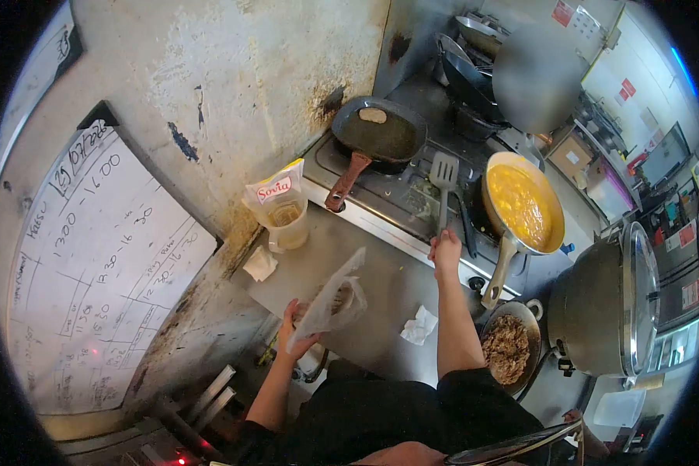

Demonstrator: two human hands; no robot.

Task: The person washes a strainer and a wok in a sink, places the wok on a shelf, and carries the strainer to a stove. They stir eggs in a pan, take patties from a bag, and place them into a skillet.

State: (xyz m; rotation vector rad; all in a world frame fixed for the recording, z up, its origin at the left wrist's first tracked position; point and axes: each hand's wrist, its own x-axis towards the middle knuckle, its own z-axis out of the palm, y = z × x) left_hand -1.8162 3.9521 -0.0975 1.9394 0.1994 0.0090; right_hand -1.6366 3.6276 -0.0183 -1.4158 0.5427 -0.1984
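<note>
My right hand (445,250) is closed around the handle of a slotted spatula (443,172), its blade raised over the stove between two pans. My left hand (301,335) grips a clear plastic bag (335,304) above the steel counter; what lies inside the bag is hard to make out. Beyond the spatula, on the left burner, a dark square pan (400,140) with a brown handle holds oil and one flat pale-brown piece (373,115). To the right of the spatula, a frying pan (558,225) holds a bubbling yellow mixture (520,198).
A clear jug (291,233) with a Sovia packet (273,189) stands by the wall. Crumpled tissues (419,326) lie on the counter (373,342). At right are a bowl of brown crumbly food (508,349) and a large lidded pot (594,311). Dark woks (467,81) are stacked behind.
</note>
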